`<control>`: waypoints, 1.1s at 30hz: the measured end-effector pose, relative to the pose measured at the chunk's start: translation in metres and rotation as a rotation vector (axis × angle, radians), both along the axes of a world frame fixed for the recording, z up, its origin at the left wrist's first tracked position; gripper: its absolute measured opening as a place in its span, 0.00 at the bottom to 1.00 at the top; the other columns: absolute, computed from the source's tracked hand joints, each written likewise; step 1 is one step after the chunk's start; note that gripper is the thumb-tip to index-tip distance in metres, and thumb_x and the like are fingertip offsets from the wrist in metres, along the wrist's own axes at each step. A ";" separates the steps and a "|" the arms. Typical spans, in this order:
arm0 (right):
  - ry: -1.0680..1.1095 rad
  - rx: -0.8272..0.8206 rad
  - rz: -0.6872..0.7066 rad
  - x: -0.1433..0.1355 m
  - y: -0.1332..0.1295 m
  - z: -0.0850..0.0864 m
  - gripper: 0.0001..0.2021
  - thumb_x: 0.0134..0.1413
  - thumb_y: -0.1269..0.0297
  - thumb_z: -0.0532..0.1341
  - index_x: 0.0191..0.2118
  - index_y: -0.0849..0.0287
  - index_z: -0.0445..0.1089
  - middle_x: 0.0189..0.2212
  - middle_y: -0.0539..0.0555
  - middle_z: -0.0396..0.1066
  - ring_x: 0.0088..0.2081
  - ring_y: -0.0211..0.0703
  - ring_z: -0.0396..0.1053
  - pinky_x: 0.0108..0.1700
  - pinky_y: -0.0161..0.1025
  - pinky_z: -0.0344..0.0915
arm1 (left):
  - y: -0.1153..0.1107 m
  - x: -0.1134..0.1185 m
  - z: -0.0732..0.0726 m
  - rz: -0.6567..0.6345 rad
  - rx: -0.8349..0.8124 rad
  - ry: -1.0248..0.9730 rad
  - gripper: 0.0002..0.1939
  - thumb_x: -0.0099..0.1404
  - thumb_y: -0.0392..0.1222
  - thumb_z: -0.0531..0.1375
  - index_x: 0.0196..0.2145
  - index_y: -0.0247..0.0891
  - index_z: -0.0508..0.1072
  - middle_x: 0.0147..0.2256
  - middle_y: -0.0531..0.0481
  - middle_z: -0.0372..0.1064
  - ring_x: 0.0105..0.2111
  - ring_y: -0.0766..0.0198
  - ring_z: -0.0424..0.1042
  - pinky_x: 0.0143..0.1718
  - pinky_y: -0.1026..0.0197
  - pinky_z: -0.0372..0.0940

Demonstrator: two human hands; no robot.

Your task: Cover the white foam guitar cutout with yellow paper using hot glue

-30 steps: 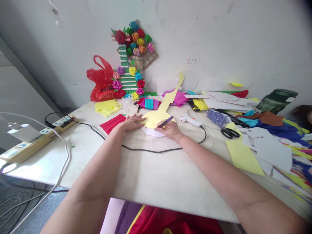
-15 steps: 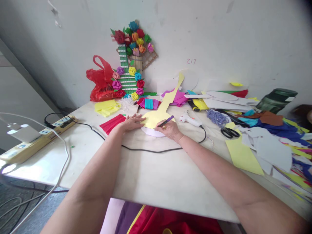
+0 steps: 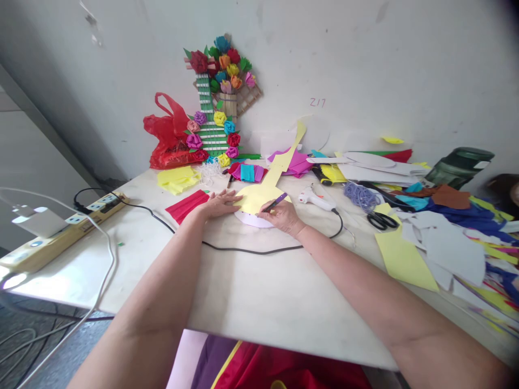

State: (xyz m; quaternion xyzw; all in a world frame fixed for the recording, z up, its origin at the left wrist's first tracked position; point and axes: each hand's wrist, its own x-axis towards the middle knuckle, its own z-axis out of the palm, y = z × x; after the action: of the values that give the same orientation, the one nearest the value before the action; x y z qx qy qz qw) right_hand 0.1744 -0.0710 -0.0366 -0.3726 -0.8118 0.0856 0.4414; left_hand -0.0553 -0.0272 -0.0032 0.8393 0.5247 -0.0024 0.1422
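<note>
A yellow paper cut-out [image 3: 263,194] with a rounded body and a long neck lies on the table, over a white piece [image 3: 252,219] whose edge shows along the near side. My left hand [image 3: 221,205] rests flat on the cut-out's left edge, fingers spread. In my right hand [image 3: 284,216] is a purple pen [image 3: 277,201], its tip at the lower edge of the yellow paper. Small dark marks run along that edge. Folded red paper [image 3: 186,206] lies just left of my left hand.
A glue gun [image 3: 316,200] with a black cable lies right of the cut-out. Scissors [image 3: 381,220], purple string [image 3: 360,197] and paper scraps [image 3: 454,243] cover the right side. At left is a power strip [image 3: 60,235]; paper flowers [image 3: 214,124] stand at the back.
My right hand and the pen have shifted very slightly left. My left hand and the yellow cut-out have stayed in place.
</note>
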 end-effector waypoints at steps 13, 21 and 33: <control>0.042 -0.026 0.010 0.000 0.001 -0.003 0.09 0.46 0.58 0.62 0.24 0.56 0.74 0.26 0.51 0.75 0.29 0.40 0.71 0.34 0.34 0.65 | 0.000 0.000 -0.002 0.003 -0.007 -0.028 0.32 0.60 0.59 0.46 0.60 0.51 0.51 0.63 0.54 0.35 0.62 0.53 0.30 0.57 0.40 0.25; 0.025 0.006 0.005 -0.002 -0.002 0.001 0.08 0.46 0.58 0.62 0.23 0.55 0.74 0.27 0.51 0.75 0.33 0.41 0.72 0.38 0.35 0.65 | 0.001 0.000 -0.002 0.008 -0.011 -0.049 0.31 0.60 0.59 0.47 0.60 0.51 0.52 0.63 0.54 0.35 0.62 0.53 0.30 0.57 0.41 0.24; 0.352 -0.299 0.063 0.004 0.006 -0.005 0.12 0.41 0.54 0.63 0.22 0.60 0.71 0.25 0.53 0.73 0.28 0.41 0.70 0.32 0.36 0.66 | 0.004 -0.002 -0.006 0.008 -0.010 -0.081 0.32 0.59 0.61 0.47 0.60 0.51 0.52 0.63 0.54 0.36 0.62 0.52 0.30 0.57 0.42 0.24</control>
State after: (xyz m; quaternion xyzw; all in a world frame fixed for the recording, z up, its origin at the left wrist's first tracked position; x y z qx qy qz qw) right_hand 0.1781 -0.0654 -0.0414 -0.3879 -0.7118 0.2823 0.5130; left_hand -0.0571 -0.0235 -0.0088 0.8360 0.5216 0.0294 0.1676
